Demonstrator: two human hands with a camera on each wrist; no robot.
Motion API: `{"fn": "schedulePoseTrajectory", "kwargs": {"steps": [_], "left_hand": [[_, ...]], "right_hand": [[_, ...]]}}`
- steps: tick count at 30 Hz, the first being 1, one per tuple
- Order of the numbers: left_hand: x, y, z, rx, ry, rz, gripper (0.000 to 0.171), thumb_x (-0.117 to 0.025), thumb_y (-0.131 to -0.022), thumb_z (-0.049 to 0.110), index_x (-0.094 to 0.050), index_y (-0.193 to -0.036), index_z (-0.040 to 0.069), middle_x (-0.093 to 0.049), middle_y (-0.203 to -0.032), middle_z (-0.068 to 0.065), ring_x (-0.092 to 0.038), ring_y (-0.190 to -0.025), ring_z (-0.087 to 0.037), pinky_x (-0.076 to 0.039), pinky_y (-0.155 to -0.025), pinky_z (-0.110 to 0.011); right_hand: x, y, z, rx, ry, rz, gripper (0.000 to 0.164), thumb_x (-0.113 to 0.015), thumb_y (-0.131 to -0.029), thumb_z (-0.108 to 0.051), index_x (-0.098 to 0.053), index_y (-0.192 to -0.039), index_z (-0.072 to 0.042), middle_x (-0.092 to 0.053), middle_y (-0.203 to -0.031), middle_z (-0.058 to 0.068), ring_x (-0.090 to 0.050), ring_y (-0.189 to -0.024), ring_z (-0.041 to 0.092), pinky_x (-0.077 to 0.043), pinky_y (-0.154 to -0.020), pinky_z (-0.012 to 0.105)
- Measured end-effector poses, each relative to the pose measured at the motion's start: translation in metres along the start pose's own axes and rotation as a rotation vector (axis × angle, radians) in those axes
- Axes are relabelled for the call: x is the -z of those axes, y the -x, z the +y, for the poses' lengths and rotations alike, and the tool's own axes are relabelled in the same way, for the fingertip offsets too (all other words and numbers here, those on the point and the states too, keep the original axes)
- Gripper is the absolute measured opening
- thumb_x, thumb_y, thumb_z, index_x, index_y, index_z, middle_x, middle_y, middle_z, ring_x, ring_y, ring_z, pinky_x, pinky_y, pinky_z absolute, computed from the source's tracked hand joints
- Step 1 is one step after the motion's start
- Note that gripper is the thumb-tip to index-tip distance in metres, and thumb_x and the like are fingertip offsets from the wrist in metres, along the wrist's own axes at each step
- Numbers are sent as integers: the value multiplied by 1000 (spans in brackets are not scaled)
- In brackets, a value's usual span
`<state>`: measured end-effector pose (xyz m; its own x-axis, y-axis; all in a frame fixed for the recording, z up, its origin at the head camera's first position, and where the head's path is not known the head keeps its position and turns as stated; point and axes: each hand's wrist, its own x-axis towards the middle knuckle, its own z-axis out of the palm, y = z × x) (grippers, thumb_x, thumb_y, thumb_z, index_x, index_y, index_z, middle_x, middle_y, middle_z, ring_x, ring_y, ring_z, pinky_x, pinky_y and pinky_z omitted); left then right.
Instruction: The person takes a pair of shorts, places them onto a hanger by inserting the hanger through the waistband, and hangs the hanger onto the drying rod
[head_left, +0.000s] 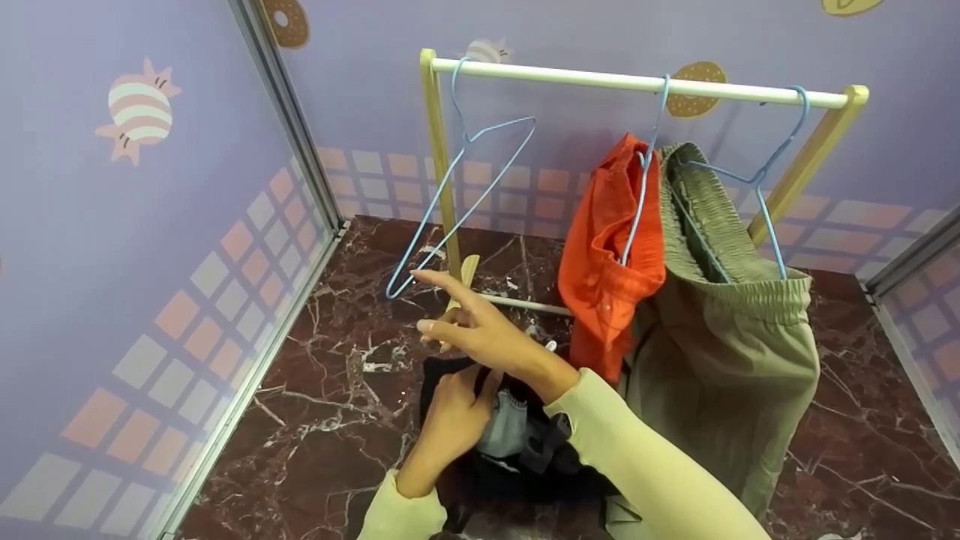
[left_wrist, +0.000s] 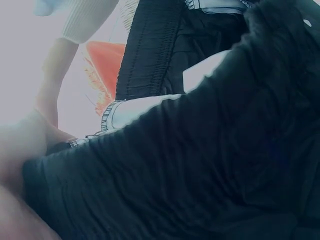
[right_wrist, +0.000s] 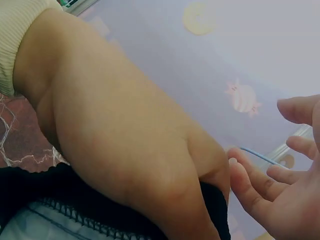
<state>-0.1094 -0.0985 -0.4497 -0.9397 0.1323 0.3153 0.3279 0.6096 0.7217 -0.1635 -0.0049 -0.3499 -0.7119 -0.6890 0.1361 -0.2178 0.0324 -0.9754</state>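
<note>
My left hand point(head_left: 452, 416) grips the gathered waistband of a pair of black pants point(head_left: 540, 484) low in front of me. In the left wrist view the waistband point(left_wrist: 150, 170) gapes, with pale lining showing inside. My right hand point(head_left: 487, 330) reaches across above the left one, fingers spread. Its index fingertip is right at the lower corner of a bare blue wire hanger point(head_left: 442, 176), which hangs at the rack's left end. The thumb stands apart from the wire. In the right wrist view the left hand largely covers the pants.
A rack with a white rail point(head_left: 555, 73) and wooden posts stands ahead. Orange pants point(head_left: 611, 225) and olive elastic-waist pants point(head_left: 727, 360) hang from blue hangers toward its right. Patterned walls point(head_left: 135, 225) flank the dark marbled floor point(head_left: 300, 427).
</note>
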Motion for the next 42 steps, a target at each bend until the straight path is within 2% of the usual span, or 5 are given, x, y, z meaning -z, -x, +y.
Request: {"fn": "schedulePoseTrajectory", "kwargs": {"steps": [3, 8, 21, 31, 42], "left_hand": [[1, 1, -2, 4, -1, 7, 31, -45, -96, 33, -54, -70, 19, -41, -52, 9, -42, -47, -4, -36, -52, -21], [2, 2, -3, 24, -8, 13, 29, -45, -95, 35, -57, -74, 20, -45, -55, 10, -47, -51, -6, -40, -56, -23], [3, 2, -3, 12, -45, 40, 27, -46, -95, 32, -63, -82, 16, -62, -66, 3, -61, -64, -14, -46, -61, -30], [4, 8, -5, 28, -57, 59, 24, -49, -93, 30, -62, -78, 17, -63, -66, 3, -64, -68, -16, -48, -62, -31], [7, 9, -7, 39, -32, 48, 23, -51, -92, 27, -59, -73, 17, -52, -58, 7, -53, -57, -10, -43, -58, -27]], "right_hand": [[-4, -4, -1, -30, 11, -6, 59, -55, -91, -18, -27, -142, -32, -46, -130, -3, -62, -88, 21, -52, -73, 34], [-6, -16, 13, -26, 17, -19, 60, -56, -91, -22, -26, -139, -43, -62, -103, 5, -60, -78, 25, -52, -66, 34], [-14, -28, 6, -16, 23, -44, 61, -53, -93, -20, -22, -144, -31, -28, -145, -2, -60, -77, 13, -48, -62, 26], [-25, -40, 18, -69, -145, -36, 57, -56, -91, -19, -30, -141, -32, -65, -85, 11, -57, -60, 9, -42, -52, 23], [-28, -43, 19, 19, -265, 25, 40, -53, -93, -27, -45, -132, -29, -64, -82, 13, -57, -56, 12, -38, -43, 23]]}}
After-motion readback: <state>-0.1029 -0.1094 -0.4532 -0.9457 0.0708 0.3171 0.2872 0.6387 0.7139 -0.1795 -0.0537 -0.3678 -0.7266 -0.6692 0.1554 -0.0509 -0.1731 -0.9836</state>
